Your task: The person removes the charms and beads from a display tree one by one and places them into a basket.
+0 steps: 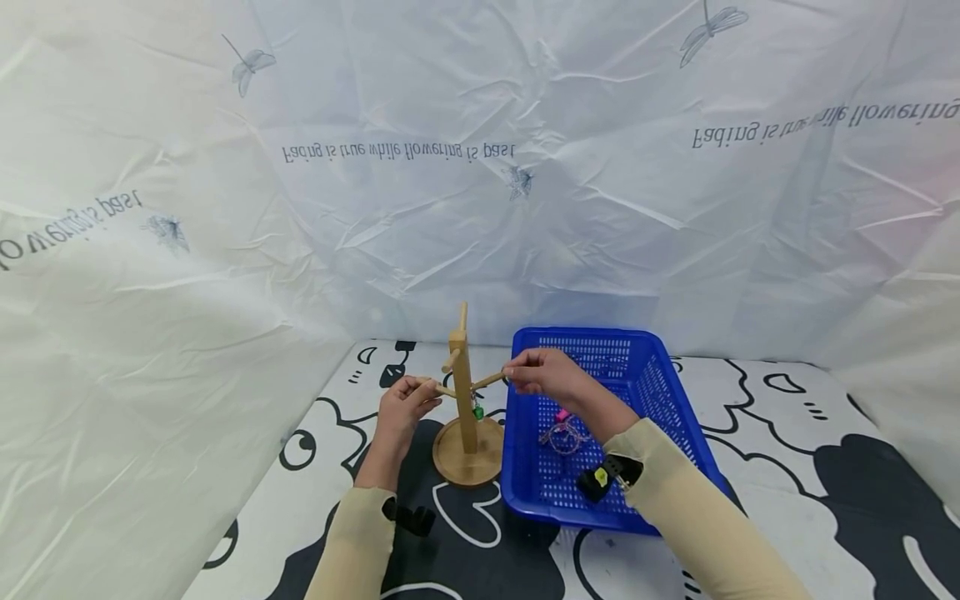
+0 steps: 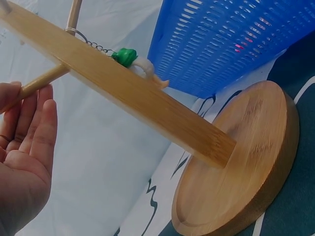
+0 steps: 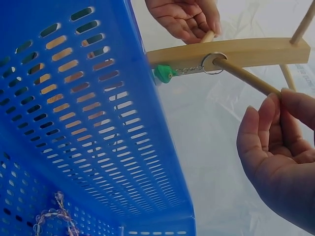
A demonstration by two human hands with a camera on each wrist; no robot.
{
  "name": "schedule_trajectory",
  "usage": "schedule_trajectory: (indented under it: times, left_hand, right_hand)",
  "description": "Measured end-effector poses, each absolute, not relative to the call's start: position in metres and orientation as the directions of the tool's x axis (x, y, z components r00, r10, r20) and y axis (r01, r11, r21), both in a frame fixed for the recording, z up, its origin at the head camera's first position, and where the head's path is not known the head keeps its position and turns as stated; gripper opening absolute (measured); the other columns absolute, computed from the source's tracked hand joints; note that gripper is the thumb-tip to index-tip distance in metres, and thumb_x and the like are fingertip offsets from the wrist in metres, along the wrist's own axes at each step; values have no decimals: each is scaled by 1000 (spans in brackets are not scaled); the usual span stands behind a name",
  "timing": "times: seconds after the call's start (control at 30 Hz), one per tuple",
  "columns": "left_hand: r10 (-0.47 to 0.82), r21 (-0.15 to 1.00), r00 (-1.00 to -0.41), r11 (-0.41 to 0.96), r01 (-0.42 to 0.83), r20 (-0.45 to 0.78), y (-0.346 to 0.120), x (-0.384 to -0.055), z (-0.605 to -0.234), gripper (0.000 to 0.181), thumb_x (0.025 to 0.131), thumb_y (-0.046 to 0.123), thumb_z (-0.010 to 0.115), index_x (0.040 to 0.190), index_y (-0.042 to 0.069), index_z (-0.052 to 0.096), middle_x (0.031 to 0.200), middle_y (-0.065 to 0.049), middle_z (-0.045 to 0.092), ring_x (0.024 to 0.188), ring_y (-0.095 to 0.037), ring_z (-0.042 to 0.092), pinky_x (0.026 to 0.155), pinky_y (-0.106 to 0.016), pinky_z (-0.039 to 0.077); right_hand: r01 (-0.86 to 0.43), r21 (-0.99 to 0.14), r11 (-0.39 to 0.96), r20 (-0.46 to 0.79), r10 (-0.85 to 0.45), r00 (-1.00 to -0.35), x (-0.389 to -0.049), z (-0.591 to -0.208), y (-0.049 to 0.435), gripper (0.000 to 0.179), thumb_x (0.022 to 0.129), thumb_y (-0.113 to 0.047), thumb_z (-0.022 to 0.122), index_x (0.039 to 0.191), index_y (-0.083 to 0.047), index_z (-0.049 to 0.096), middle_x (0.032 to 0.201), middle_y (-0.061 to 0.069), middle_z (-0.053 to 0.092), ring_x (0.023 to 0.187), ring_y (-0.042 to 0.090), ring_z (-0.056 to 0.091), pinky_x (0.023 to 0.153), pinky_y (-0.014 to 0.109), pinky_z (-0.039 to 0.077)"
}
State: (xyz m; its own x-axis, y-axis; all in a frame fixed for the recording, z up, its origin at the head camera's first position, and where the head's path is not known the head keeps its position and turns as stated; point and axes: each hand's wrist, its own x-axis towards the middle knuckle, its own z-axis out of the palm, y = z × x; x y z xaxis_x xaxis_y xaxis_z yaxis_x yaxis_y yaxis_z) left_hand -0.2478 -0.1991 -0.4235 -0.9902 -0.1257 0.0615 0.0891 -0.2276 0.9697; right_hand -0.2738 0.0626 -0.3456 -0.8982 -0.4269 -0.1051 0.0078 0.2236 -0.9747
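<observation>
A wooden stand (image 1: 467, 417) with a round base (image 2: 266, 147) and several pegs rises from the cloth. My left hand (image 1: 405, 408) pinches the end of a lower peg (image 2: 44, 81) on the stand's left side. On the other side, my right hand (image 3: 283, 147) grips the tip of the opposite peg (image 3: 248, 77) between thumb and fingers. A keychain with a green and white charm (image 2: 125, 57) hangs by its metal ring (image 3: 213, 64) from that right peg, close to the post.
A blue plastic basket (image 1: 517, 492) stands right of the stand, under my right forearm. Inside it lie a beaded bracelet (image 1: 562, 437) and a small pink item (image 1: 562, 414). The black-and-white patterned cloth (image 1: 480, 575) covers the table; a white printed sheet (image 1: 465, 233) hangs behind.
</observation>
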Motion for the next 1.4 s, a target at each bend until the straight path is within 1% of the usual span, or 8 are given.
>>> schedule_trajectory:
  times: [0.2,0.5,0.7,0.87,1.07,1.17,1.3,1.4]
  left_hand:
    - [-117,963,-992,-259,80,51,-196,-252,-423,14,102,4,60,90,11,64,79,8,72,79,-2,71,78,-17,63]
    - [-127,967,-991,-247,66,35,-194,-256,-421,10,102,6,60,92,8,62,80,6,71,80,-5,72,78,-18,63]
    - [-119,963,-992,-261,65,35,-193,-261,-423,15,103,6,60,88,10,60,79,7,70,77,-4,71,77,-18,63]
    - [-125,966,-992,-252,64,33,-192,-263,-423,14,103,6,60,89,9,59,79,8,69,76,-4,71,76,-18,63]
    - [-134,973,-991,-225,50,20,-189,-265,-421,6,103,9,61,100,4,63,80,8,67,77,-3,70,77,-17,63]
    - [-131,979,-991,-200,41,15,-189,-267,-420,14,103,11,61,108,-2,63,80,8,67,77,-3,70,77,-17,62]
    - [-120,984,-993,-178,28,7,-188,-270,-420,31,104,13,60,122,-12,59,81,8,67,78,-2,70,78,-15,62]
    - [-115,986,-993,-167,23,4,-187,-271,-421,36,104,13,60,128,-14,57,81,8,66,78,-1,70,78,-15,62]
  right_hand:
    - [14,-971,239,-125,-453,-883,-272,-345,65,19,103,-11,62,112,2,70,98,5,67,88,15,63,99,42,60]
    - [-27,-968,248,-103,-497,-862,-267,-346,65,13,102,-10,62,107,-1,70,94,2,67,93,19,65,86,30,61]
    - [-48,-962,269,-95,-493,-865,-263,-345,64,11,102,-11,63,103,-4,71,93,3,68,91,20,66,87,32,62]
    - [-57,-965,256,-86,-515,-853,-261,-344,64,11,102,-10,62,103,-2,70,96,5,69,94,23,66,95,44,62]
    - [-77,-963,259,-75,-530,-845,-256,-343,62,13,102,-10,62,106,0,70,94,2,68,97,27,67,98,50,61]
    - [-72,-966,248,-75,-535,-841,-254,-343,59,12,101,-10,63,105,-2,70,95,2,69,97,27,67,98,50,60]
    - [-82,-966,247,-70,-549,-833,-251,-344,56,13,100,-10,64,105,-1,70,96,3,70,91,19,67,97,50,61]
    - [-94,-964,250,-64,-559,-827,-248,-345,55,15,101,-12,64,107,1,70,97,4,70,88,13,66,95,47,62]
